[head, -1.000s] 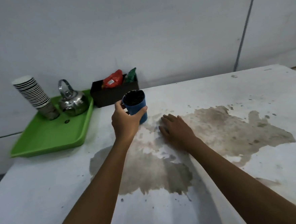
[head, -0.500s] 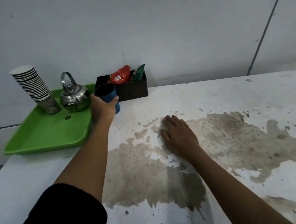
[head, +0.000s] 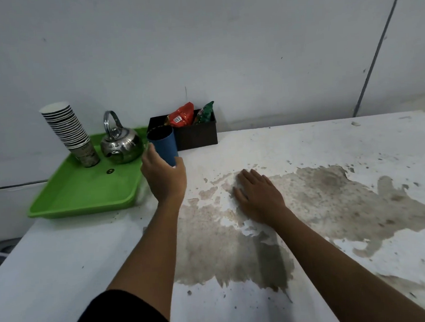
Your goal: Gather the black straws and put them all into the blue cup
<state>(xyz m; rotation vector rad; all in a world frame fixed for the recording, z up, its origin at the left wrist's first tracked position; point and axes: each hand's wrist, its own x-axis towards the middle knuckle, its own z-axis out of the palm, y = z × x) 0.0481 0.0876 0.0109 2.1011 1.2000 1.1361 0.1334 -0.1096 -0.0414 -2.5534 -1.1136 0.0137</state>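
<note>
The blue cup (head: 164,144) stands upright on the white table, between the green tray and the black box. Its mouth looks dark inside; I cannot make out single straws there. My left hand (head: 164,178) wraps the cup's lower part, thumb on its left side and a finger on its right. My right hand (head: 258,195) lies flat, palm down, on the stained middle of the table with fingers apart and nothing in it. No loose black straws show on the table.
A green tray (head: 83,195) at the back left carries a stack of paper cups (head: 70,131) and a steel kettle (head: 121,144). A black box (head: 197,135) with red and green packets sits against the wall. A large brown stain (head: 322,203) covers the table (head: 50,272).
My left hand carried the blue cup from the table's middle back and left to beside the tray, and has slid down toward the cup's base. My right hand stayed flat on the table.
</note>
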